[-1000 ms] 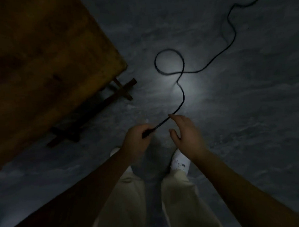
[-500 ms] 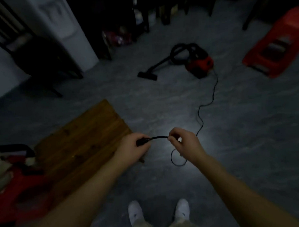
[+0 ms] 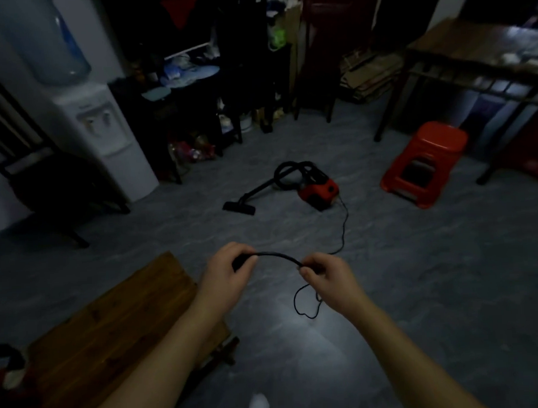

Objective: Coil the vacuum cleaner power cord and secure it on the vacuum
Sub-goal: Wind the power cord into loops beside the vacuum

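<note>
A red and black vacuum cleaner [image 3: 318, 190] lies on the grey floor in the middle distance, its hose and floor nozzle [image 3: 239, 207] stretched to the left. Its black power cord [image 3: 343, 228] runs from the vacuum's right side toward me. My left hand [image 3: 226, 273] is closed on the cord's plug end. My right hand [image 3: 328, 274] pinches the cord a short way along, so a raised arc of cord spans between the hands. Below my right hand a small loop of cord hangs down to the floor.
A wooden table [image 3: 112, 321] stands at my lower left. A red plastic stool [image 3: 426, 163] is right of the vacuum, under a dark table [image 3: 477, 59]. A water dispenser [image 3: 101, 131], a dark chair [image 3: 29, 171] and cluttered shelves [image 3: 195, 90] line the back.
The view has tilted up from the floor to the room, bringing the vacuum into sight. My right hand has closed on the cord, and both hands have spread slightly apart with it raised.
</note>
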The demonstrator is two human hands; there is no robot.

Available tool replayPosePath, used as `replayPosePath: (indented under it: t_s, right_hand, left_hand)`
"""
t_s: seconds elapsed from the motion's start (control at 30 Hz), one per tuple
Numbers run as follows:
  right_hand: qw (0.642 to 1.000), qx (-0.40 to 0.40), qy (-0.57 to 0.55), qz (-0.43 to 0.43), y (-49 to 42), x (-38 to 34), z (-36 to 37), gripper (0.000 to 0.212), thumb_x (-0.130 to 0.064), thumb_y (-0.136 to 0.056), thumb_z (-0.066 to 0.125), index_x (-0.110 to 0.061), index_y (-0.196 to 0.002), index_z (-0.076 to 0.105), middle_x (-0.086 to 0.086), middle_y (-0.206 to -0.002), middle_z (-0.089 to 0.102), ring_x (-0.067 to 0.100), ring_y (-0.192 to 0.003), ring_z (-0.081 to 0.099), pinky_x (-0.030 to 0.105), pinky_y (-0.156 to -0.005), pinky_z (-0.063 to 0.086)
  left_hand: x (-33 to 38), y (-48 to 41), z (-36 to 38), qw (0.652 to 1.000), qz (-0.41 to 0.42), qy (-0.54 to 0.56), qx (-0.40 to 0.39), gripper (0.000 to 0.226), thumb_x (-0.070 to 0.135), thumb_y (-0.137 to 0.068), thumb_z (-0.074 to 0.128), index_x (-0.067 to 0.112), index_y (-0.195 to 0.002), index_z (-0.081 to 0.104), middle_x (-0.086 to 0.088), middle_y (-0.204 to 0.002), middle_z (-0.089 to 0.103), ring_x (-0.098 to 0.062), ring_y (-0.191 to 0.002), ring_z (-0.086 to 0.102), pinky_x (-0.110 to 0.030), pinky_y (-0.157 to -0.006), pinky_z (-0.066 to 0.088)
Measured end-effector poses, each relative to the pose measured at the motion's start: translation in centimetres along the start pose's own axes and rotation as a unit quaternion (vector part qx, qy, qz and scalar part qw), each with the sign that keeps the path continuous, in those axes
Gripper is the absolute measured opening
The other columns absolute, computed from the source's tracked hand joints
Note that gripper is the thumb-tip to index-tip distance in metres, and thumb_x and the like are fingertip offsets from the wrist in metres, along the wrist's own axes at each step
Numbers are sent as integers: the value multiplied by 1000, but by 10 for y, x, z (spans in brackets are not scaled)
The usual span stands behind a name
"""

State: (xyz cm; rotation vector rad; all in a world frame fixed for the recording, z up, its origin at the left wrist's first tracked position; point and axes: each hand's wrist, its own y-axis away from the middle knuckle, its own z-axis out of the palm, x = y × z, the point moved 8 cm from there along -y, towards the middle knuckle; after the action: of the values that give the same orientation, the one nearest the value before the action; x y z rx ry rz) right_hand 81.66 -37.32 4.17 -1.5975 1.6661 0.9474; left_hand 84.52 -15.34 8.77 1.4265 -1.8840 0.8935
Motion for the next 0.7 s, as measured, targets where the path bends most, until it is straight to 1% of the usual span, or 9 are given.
replayPosePath:
  t_s: [0.1,0.2,0.27,0.37,0.47,0.53,0.63,0.67,0.7]
  right_hand:
    - [998,11,-19,50,-9,26,0,15,-22,-91,67,-34,-82,68,-11,-81,70,7,-80,67,29,-71,56]
    - [996,26,-14,80,-23,43,-8,17,-23,-90,67,-36,-79,69,-10,-80,74,7,-82,70,40,-80,59]
    - [993,64,-31,92,-38,46,-25,18,-20,-90,67,-34,-81,69,-8,-80,74,9,-81,72,43,-82,60]
    - [986,120,-65,93,-63,41,-56,17,-13,-90,68,-27,-81,70,-2,-78,74,12,-77,72,41,-79,61]
    - [981,144,-83,97,-86,39,-87,14,-15,-90,69,-24,-80,71,-2,-75,73,12,-74,71,39,-76,61]
    - [976,165,-100,102,-103,41,-109,14,-15,-91,68,-23,-80,71,-1,-77,73,14,-76,71,38,-76,61]
    - [970,184,-118,105,-131,46,-142,15,-14,-91,68,-22,-79,70,4,-79,74,20,-78,72,39,-73,62]
    - [970,183,-120,105,-141,50,-152,14,-15,-91,68,-22,-79,70,5,-79,74,21,-78,72,39,-72,62]
    - [970,180,-125,106,-152,55,-161,13,-16,-91,69,-21,-79,70,5,-79,74,21,-78,72,39,-72,62]
  left_hand:
    - [-17,-26,5,997,-37,62,-2,8,20,-93,66,19,-98,72,8,-94,68,0,-91,62,-16,-81,49]
    - [-34,-52,22,993,-67,94,-28,7,22,-93,67,23,-96,73,10,-94,70,-2,-91,64,-21,-81,51]
    - [-43,-75,37,991,-75,93,-55,7,24,-93,67,27,-94,73,13,-94,70,-1,-91,64,-19,-80,50]
    - [-47,-119,61,995,-46,43,-78,11,27,-92,67,33,-101,69,12,-99,66,-11,-97,64,-19,-82,49]
    - [-27,-157,91,994,18,-31,-101,45,44,-85,70,28,-126,60,7,-115,60,-13,-106,58,-35,-94,50]
    - [-11,-177,113,992,32,-57,-110,73,58,-79,70,27,-141,46,6,-135,52,-15,-124,49,-42,-105,45]
    - [13,-203,148,984,32,-116,-130,104,70,-75,67,29,-156,16,3,-163,14,-19,-150,14,-45,-122,20]
    - [23,-211,157,982,44,-133,-124,107,71,-74,66,31,-156,11,5,-165,4,-18,-152,5,-45,-123,15]
    - [33,-220,167,982,63,-143,-111,105,71,-74,66,32,-156,13,5,-165,2,-17,-152,3,-45,-122,13]
